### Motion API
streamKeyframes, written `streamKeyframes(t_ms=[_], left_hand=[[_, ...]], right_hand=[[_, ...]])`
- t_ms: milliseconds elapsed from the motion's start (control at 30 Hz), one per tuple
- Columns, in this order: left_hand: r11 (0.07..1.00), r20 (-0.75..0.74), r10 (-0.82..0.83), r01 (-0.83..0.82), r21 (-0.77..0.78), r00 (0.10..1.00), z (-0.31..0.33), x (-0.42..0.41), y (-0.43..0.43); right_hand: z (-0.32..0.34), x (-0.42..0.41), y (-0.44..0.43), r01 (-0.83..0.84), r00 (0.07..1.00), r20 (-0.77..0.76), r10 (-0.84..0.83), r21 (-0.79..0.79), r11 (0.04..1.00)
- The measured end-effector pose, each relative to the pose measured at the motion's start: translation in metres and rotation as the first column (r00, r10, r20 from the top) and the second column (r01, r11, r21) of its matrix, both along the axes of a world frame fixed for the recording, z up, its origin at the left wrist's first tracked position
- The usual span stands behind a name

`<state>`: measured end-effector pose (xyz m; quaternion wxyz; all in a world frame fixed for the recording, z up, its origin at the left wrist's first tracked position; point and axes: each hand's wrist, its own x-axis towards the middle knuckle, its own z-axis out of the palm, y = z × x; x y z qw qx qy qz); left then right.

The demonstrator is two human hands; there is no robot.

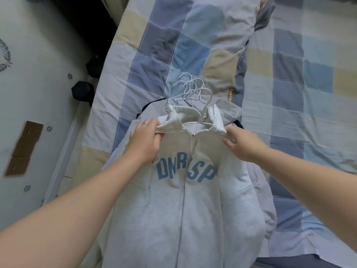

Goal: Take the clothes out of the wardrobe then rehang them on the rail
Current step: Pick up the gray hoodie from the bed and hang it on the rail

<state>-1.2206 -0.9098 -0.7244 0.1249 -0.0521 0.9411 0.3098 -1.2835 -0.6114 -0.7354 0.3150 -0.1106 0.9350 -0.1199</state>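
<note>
The grey hoodie [185, 200] lies on the near bed [309, 93], soft, floppy and light. The left hand [144, 144] and right hand [243, 146] each pinch a shoulder, the best hold, beside its white hanger [206, 108].

We see a bed [318, 132] from 12 to 4 o'clock under a patchwork quilt [160, 41] of blue, grey and cream squares. Toward 9 o'clock, pale floor [38, 60] with small wheel motifs carries a cardboard strip [23, 149] and two dark dumbbells [82, 91].
</note>
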Motion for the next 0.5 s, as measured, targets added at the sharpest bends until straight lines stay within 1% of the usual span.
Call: streamKeyframes(t_ms=[133,233,367,500], left_hand=[[0.997,-0.063,0.071,-0.071,-0.003,0.995,0.047,0.044,0.006],[0.982,-0.089,0.187,-0.189,-0.014,0.978,0.089,0.082,0.016],[0.908,-0.113,0.414,-0.418,-0.020,0.903,0.151,0.138,0.037],[0.877,-0.133,0.471,-0.479,-0.041,0.872,0.202,0.200,0.063]], right_hand=[[0.051,0.013,0.013,-0.083,0.995,-0.058,0.077,-0.102,0.991],[0.097,0.023,0.022,-0.135,0.989,-0.095,0.116,-0.223,0.965],[0.156,0.049,0.033,-0.271,0.952,-0.227,0.203,-0.321,0.908],[0.194,0.081,0.048,-0.384,0.914,-0.284,0.289,-0.380,0.841]])
